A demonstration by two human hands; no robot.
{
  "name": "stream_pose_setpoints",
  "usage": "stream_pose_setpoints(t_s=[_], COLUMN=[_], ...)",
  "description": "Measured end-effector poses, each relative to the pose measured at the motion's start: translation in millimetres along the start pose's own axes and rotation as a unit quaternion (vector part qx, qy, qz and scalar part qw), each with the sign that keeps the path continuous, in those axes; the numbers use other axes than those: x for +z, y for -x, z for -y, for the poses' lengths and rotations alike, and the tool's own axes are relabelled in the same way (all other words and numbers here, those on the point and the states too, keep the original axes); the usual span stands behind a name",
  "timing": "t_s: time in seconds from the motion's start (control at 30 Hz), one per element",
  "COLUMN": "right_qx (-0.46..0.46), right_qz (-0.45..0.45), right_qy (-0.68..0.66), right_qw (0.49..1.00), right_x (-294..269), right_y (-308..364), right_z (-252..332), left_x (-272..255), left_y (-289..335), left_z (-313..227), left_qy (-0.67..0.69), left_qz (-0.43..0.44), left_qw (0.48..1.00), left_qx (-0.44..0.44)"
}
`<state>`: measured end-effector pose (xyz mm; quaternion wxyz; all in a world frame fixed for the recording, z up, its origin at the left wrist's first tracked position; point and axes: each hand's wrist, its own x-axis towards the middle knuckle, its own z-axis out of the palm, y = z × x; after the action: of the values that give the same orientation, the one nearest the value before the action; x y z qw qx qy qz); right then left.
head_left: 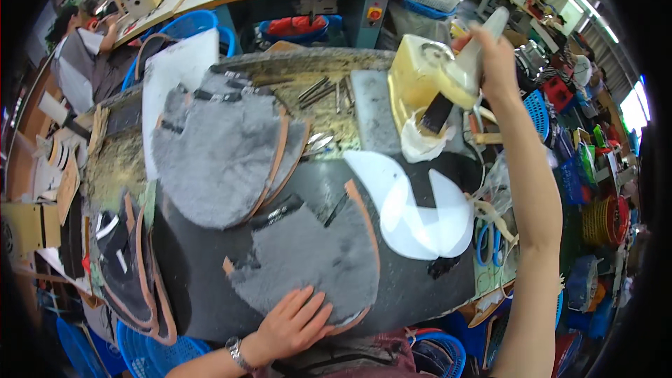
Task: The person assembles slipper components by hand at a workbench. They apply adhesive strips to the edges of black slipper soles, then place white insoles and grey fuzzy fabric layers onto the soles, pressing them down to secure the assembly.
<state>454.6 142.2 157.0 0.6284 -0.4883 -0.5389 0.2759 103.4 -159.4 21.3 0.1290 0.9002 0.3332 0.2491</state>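
My left hand (297, 318) lies flat with fingers stretched on the lower edge of a grey fleece piece (308, 259) trimmed with a pinkish-brown edge strip. At the upper right my right hand (495, 63) is raised and closed round a pale, slightly blurred flat object (497, 22), whose kind I cannot make out. Just left of that hand stands a yellowish, glue-crusted container (413, 63) with a dark opening. A stack of similar grey fleece pieces (217, 154) sits further up on the left. White translucent curved sheets (413, 217) overlap right of the fleece.
Metal tools (318, 91) lie near the bench's far edge. Blue-handled scissors (483, 243) rest at the right. Dark trimmed pieces (129, 273) hang at the left, above a blue basket (150, 343). A seated person (80, 56) works at the far left.
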Motion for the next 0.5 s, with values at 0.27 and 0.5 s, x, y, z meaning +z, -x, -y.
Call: stream_pose_setpoints(t_s=[0.27, 0.5], right_qx=[-0.064, 0.092], right_qz=[0.039, 0.08], right_qy=[0.202, 0.256], right_qw=[0.976, 0.959], right_x=[1.9, -24.7], right_y=[-66.0, 37.3], right_z=[2.4, -30.3], left_x=[-6.0, -22.3], left_y=[-4.6, -12.8], left_z=[-15.0, -0.4], left_qy=[-0.141, 0.228], left_qz=[0.039, 0.019], left_qw=[0.986, 0.94], left_qx=[0.084, -0.253])
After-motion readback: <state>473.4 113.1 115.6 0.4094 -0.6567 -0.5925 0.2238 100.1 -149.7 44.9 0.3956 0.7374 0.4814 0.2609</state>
